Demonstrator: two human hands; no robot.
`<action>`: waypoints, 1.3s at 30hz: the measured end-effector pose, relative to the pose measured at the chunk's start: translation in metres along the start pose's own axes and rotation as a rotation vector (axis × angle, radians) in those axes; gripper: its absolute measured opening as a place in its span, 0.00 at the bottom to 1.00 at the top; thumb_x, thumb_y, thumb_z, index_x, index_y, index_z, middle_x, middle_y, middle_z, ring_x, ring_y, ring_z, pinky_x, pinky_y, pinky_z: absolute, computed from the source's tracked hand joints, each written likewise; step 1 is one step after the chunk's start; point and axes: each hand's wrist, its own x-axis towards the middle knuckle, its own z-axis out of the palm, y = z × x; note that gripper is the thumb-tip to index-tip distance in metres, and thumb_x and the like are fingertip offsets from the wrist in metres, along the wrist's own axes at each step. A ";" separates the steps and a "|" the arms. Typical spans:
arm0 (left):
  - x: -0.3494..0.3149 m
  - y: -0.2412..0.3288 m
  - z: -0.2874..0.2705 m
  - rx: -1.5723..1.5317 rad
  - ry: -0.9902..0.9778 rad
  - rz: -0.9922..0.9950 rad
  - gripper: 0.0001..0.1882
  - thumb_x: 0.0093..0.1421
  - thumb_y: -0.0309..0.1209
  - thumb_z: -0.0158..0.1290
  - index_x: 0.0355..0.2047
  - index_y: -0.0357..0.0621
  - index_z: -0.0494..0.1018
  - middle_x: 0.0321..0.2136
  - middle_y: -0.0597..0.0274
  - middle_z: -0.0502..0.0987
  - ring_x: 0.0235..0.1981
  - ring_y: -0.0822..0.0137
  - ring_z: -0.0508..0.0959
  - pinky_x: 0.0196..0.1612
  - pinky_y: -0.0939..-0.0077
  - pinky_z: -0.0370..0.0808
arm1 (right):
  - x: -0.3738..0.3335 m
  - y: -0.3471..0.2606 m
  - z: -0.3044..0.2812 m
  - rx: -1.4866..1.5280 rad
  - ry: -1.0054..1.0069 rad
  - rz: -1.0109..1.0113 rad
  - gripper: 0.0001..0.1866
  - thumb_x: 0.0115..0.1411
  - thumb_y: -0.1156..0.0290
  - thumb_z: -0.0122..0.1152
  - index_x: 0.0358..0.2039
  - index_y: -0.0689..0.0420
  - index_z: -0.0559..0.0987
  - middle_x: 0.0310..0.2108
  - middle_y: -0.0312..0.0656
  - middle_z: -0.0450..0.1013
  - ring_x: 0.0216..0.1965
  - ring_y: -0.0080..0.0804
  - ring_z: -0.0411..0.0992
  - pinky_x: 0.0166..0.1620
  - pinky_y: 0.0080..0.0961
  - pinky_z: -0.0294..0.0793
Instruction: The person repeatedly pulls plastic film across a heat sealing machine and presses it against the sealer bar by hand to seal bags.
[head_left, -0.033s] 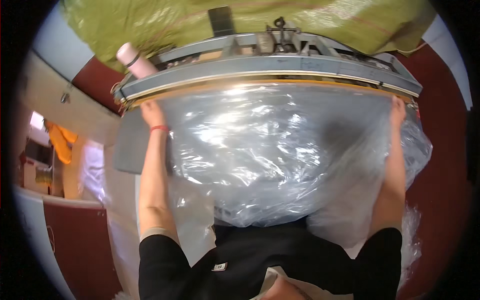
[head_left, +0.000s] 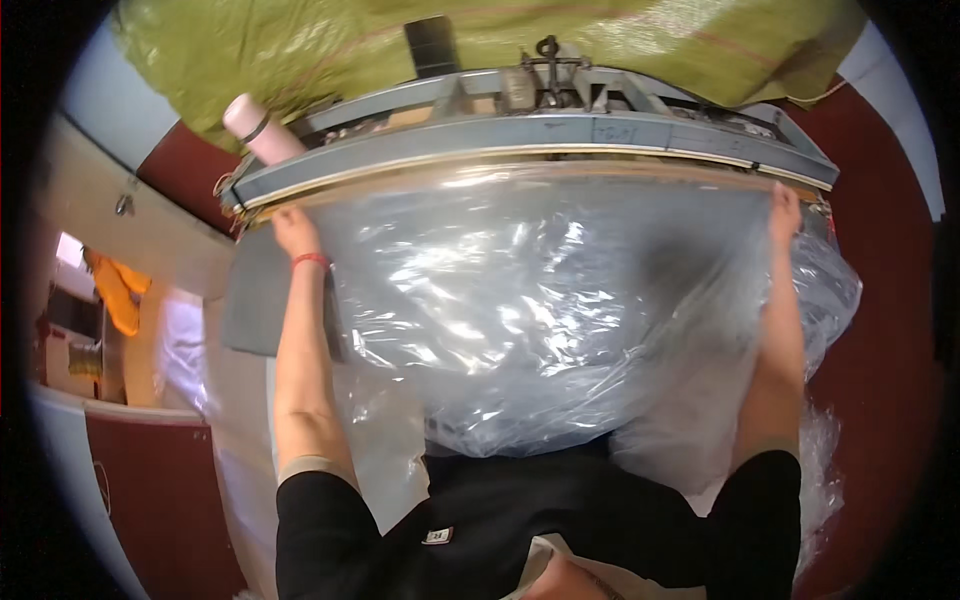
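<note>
A wide sheet of clear plastic film (head_left: 480,300) stretches between my two hands over a grey work surface, its far edge along a long grey metal machine bar (head_left: 560,133). At the left end of that edge my left hand (head_left: 296,232) is closed on the film, a red band round its wrist. My right hand (head_left: 786,210) pinches the film's right corner close to the machine's right end. The near part of the film hangs in folds toward my body. An orange-brown strip (head_left: 400,185) shows through the film's far edge.
A pink bottle (head_left: 262,130) leans behind the machine's left end. Yellow-green woven sheeting (head_left: 300,60) covers the back. Loose crumpled film (head_left: 825,290) spreads past my right arm. At the left is a doorway with an orange garment (head_left: 120,290).
The film's far edge now overlaps the orange-brown strip, which looks paler. Both hands keep their hold, and the whole view has shifted slightly.
</note>
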 end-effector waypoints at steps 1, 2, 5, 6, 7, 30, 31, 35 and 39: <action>0.006 -0.007 0.004 -0.068 -0.047 -0.047 0.09 0.52 0.30 0.45 0.21 0.37 0.65 0.20 0.57 0.70 0.22 0.68 0.68 0.29 0.74 0.67 | 0.002 0.002 0.013 -0.039 0.047 -0.042 0.15 0.52 0.59 0.57 0.26 0.59 0.74 0.22 0.32 0.70 0.25 0.17 0.64 0.32 0.16 0.65; 0.009 -0.011 0.008 -0.134 -0.096 -0.094 0.09 0.52 0.30 0.45 0.20 0.37 0.65 0.18 0.60 0.69 0.20 0.71 0.67 0.27 0.75 0.67 | 0.001 0.000 0.021 -0.079 0.093 -0.082 0.14 0.51 0.59 0.58 0.25 0.59 0.74 0.21 0.32 0.70 0.24 0.17 0.64 0.31 0.15 0.65; 0.005 -0.004 0.021 -0.197 -0.087 -0.093 0.08 0.51 0.29 0.47 0.18 0.39 0.66 0.15 0.64 0.69 0.19 0.75 0.65 0.24 0.79 0.65 | 0.005 0.003 0.012 -0.045 0.120 -0.003 0.14 0.48 0.61 0.60 0.22 0.60 0.73 0.20 0.34 0.70 0.24 0.19 0.66 0.31 0.17 0.66; 0.007 -0.005 0.020 -0.287 -0.143 -0.166 0.08 0.49 0.29 0.49 0.18 0.39 0.66 0.17 0.65 0.69 0.20 0.74 0.66 0.25 0.79 0.66 | 0.004 -0.001 0.013 -0.050 0.124 0.001 0.14 0.48 0.61 0.60 0.22 0.60 0.73 0.20 0.34 0.70 0.24 0.19 0.66 0.31 0.17 0.66; 0.007 -0.007 0.019 -0.230 -0.106 -0.149 0.07 0.49 0.29 0.49 0.20 0.38 0.66 0.17 0.65 0.69 0.20 0.74 0.67 0.25 0.80 0.66 | 0.003 -0.007 0.014 -0.165 0.149 0.056 0.13 0.48 0.63 0.59 0.23 0.61 0.73 0.21 0.36 0.71 0.25 0.23 0.67 0.33 0.19 0.66; -0.029 0.074 -0.135 -0.584 -0.312 -0.103 0.05 0.53 0.26 0.46 0.32 0.45 0.64 0.23 0.72 0.63 0.24 0.82 0.63 0.25 0.87 0.61 | -0.119 -0.003 -0.245 -0.521 0.555 -0.064 0.19 0.58 0.60 0.47 0.42 0.63 0.69 0.41 0.47 0.69 0.42 0.37 0.67 0.45 0.30 0.64; -0.044 0.073 -0.140 -0.524 -0.157 -0.106 0.04 0.54 0.26 0.46 0.31 0.44 0.64 0.24 0.71 0.63 0.24 0.81 0.62 0.25 0.87 0.61 | -0.148 0.071 -0.298 -0.536 0.574 -0.071 0.19 0.58 0.60 0.47 0.42 0.63 0.69 0.41 0.47 0.69 0.42 0.37 0.67 0.45 0.30 0.64; -0.154 0.065 -0.174 -0.167 -0.410 -0.012 0.07 0.59 0.29 0.41 0.32 0.40 0.66 0.23 0.70 0.65 0.23 0.78 0.63 0.26 0.84 0.63 | -0.240 0.122 -0.344 -0.956 0.033 0.445 0.27 0.54 0.53 0.50 0.45 0.62 0.67 0.42 0.50 0.68 0.44 0.41 0.66 0.44 0.35 0.65; -0.288 0.108 -0.149 0.100 -1.374 0.500 0.15 0.51 0.31 0.49 0.39 0.41 0.70 0.26 0.52 0.74 0.30 0.57 0.75 0.34 0.66 0.70 | -0.295 0.109 -0.427 -1.060 0.126 0.462 0.27 0.54 0.52 0.50 0.46 0.62 0.67 0.43 0.49 0.67 0.45 0.41 0.66 0.44 0.35 0.65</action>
